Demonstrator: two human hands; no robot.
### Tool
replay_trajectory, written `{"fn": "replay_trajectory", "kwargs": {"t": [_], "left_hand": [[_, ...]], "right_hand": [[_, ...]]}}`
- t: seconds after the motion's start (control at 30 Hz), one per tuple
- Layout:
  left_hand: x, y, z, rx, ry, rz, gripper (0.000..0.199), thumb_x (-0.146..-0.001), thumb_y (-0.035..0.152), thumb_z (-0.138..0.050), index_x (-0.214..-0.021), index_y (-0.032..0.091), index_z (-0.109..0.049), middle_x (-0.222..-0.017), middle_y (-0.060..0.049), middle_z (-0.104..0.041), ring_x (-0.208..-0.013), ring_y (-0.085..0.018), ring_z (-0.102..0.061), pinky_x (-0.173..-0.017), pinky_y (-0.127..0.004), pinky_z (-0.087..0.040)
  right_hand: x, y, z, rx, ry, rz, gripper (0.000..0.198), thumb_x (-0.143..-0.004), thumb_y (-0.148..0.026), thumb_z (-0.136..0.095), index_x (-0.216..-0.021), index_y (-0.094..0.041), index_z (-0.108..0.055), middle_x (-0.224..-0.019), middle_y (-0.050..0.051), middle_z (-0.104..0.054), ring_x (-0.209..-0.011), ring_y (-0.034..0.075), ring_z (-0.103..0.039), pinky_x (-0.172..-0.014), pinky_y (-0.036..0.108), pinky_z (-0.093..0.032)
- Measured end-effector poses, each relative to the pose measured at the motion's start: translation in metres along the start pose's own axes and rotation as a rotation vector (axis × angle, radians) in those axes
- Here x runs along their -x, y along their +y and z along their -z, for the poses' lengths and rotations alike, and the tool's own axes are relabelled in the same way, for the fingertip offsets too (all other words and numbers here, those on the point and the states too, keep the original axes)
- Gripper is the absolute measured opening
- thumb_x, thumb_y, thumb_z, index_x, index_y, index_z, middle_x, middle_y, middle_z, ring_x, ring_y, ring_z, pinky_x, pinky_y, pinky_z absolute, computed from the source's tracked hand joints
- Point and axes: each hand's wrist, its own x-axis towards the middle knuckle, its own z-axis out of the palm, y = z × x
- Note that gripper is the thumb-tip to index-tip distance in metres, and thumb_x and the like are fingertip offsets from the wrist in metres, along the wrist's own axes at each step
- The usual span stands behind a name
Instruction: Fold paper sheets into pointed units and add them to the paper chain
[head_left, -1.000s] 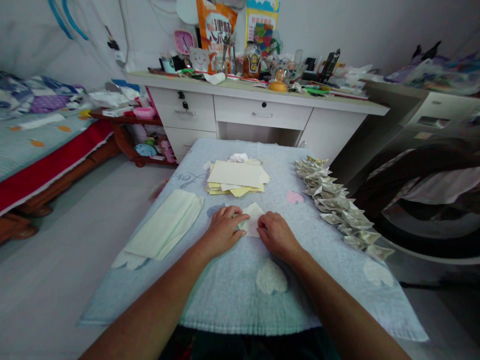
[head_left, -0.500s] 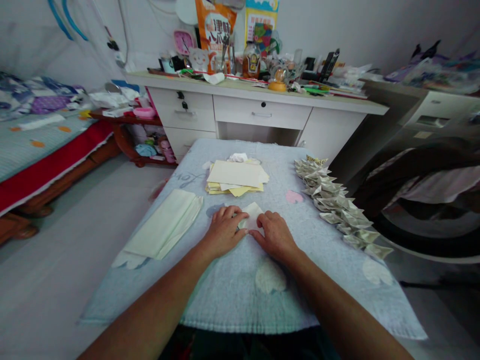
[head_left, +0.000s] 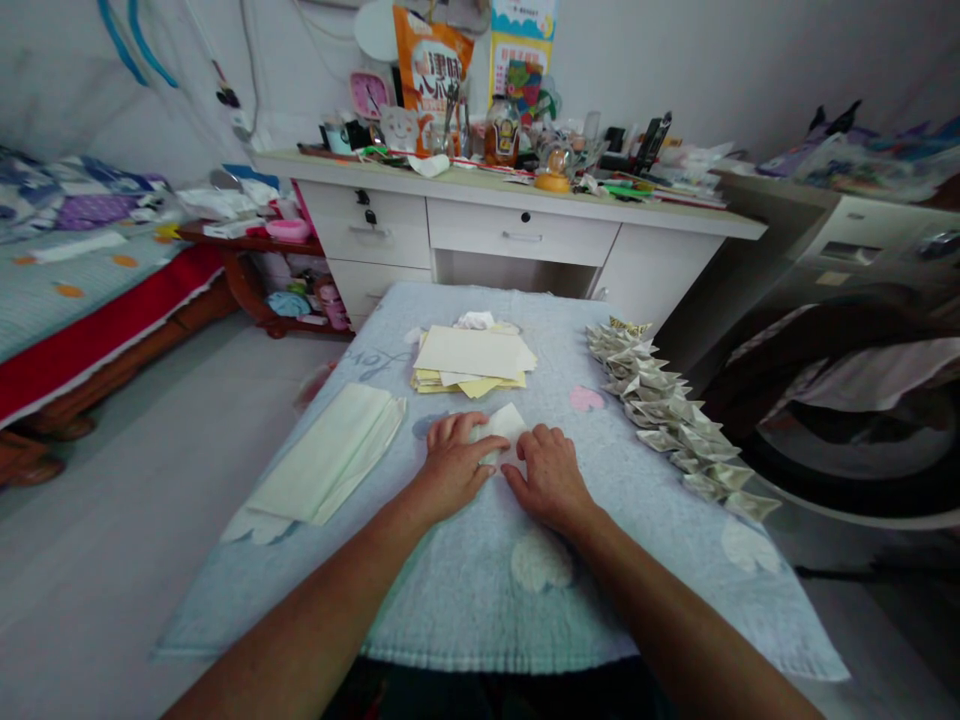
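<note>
A small white piece of folded paper [head_left: 509, 424] lies on the cloth-covered table between my hands. My left hand [head_left: 459, 455] is closed on its left side, the thumb lying across the paper and the fingers curled over its edge. At the right side, my right hand [head_left: 549, 470] has its fingers bent in against the paper, with the thumb at the near edge. Both hands hide part of the sheet. Just beyond sits a stack of cream and yellow paper [head_left: 471, 354]. Folded pale sheets [head_left: 330, 452] lie to the left.
Several pointed folded-paper pieces [head_left: 664, 408] form a long row along the table's right side. A pale blue cloth [head_left: 450, 610] covers the table. Behind it stands a white desk [head_left: 517, 232] crowded with jars and packets. A washing machine [head_left: 862, 260] is at right, a bed [head_left: 112, 290] at left.
My left thumb has slid to the right across the paper. My right hand has shifted slightly, its thumb now a little farther from the left one. The view has tilted slightly.
</note>
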Motion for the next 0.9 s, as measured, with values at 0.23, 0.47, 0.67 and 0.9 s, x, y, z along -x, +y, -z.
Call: {"fn": "replay_trajectory", "kwargs": {"t": [0.23, 0.47, 0.67, 0.9], "left_hand": [[-0.001, -0.001, 0.000, 0.043, -0.020, -0.036, 0.036, -0.079, 0.020, -0.064, -0.108, 0.041, -0.069, -0.132, -0.003, -0.045, -0.121, -0.029, -0.034, -0.102, -0.051, -0.026], [0.000, -0.004, -0.003, 0.041, -0.025, -0.062, 0.032, -0.081, 0.021, -0.064, -0.102, 0.044, -0.071, -0.134, -0.001, -0.046, -0.123, -0.029, -0.032, -0.103, -0.051, -0.025], [0.000, -0.005, -0.001, 0.050, -0.048, -0.054, 0.032, -0.082, 0.021, -0.063, -0.102, 0.044, -0.071, -0.133, -0.001, -0.047, -0.122, -0.028, -0.034, -0.103, -0.052, -0.025], [-0.001, -0.006, 0.000, 0.052, -0.061, -0.055, 0.033, -0.082, 0.021, -0.061, -0.104, 0.044, -0.071, -0.134, -0.001, -0.047, -0.122, -0.028, -0.034, -0.103, -0.052, -0.025]], "right_hand": [[0.000, 0.009, -0.008, -0.032, 0.071, -0.072, 0.060, -0.078, -0.056, -0.057, -0.118, -0.012, -0.048, -0.126, 0.018, -0.047, -0.113, 0.033, -0.039, -0.097, 0.047, -0.029], [0.000, 0.017, -0.012, -0.053, 0.004, -0.085, 0.079, -0.080, -0.064, -0.050, -0.137, -0.011, -0.036, -0.141, 0.020, -0.039, -0.128, 0.037, -0.031, -0.106, 0.056, -0.016], [0.001, 0.038, -0.005, -0.067, -0.096, -0.073, 0.094, -0.073, -0.064, -0.059, -0.146, -0.013, -0.025, -0.149, 0.020, -0.029, -0.135, 0.037, -0.023, -0.107, 0.057, -0.016], [0.002, 0.056, 0.008, -0.121, -0.224, -0.045, 0.104, -0.071, -0.053, -0.065, -0.151, -0.018, -0.010, -0.153, 0.016, -0.022, -0.140, 0.034, -0.019, -0.109, 0.052, -0.018]]}}
